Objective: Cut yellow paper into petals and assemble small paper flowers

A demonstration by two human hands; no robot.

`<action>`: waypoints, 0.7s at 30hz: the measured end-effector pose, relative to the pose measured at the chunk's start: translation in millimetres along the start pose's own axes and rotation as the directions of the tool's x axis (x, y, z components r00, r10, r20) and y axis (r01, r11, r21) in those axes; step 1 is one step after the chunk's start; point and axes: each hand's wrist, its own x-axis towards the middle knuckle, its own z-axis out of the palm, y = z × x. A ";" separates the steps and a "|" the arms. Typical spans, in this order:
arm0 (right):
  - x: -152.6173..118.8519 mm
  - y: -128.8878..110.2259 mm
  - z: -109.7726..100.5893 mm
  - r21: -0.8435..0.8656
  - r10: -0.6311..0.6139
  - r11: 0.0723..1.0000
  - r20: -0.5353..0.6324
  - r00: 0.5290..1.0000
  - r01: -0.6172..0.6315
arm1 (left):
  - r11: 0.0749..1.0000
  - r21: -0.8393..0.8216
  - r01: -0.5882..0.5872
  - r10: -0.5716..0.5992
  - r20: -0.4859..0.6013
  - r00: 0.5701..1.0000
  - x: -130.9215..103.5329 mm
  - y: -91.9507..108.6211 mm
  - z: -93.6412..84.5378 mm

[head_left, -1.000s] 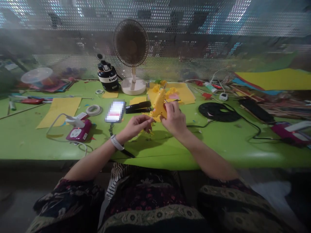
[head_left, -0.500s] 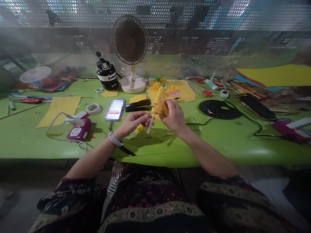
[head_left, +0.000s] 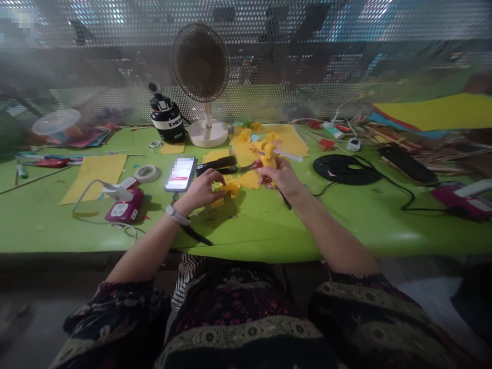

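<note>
My right hand [head_left: 282,177] is wrapped round the handle of a yellow hot glue gun [head_left: 269,156]. A pale glue stick [head_left: 290,156] sticks out of its rear to the right. My left hand [head_left: 203,189] rests low over the table, thumb and forefinger closing on a crinkled yellow paper flower [head_left: 231,188]; the fingertips are partly hidden. Beside the flower lies another yellow paper piece [head_left: 250,179]. A black stapler [head_left: 217,166] lies just beyond my left hand, and a lit phone [head_left: 180,174] lies to its left.
A white fan [head_left: 209,134] and a black bottle [head_left: 168,120] stand at the back. Purple power sockets [head_left: 125,206] sit at the left with a white cable. To the right lie a black cable reel [head_left: 342,170] and paper sheets [head_left: 453,114]. Yellow sheets [head_left: 295,141] lie behind my hands.
My right hand has turned the glue gun and moved slightly right, so its glue stick now points right instead of towards me. My left hand has left the glue stick for the yellow paper flower.
</note>
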 end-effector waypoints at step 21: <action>-9.4 0.8 13.0 0.103 -0.005 0.995 0.019 1.000 0.003 | 0.967 -0.256 -0.005 -0.059 -0.239 0.969 2.4 -2.3 13.5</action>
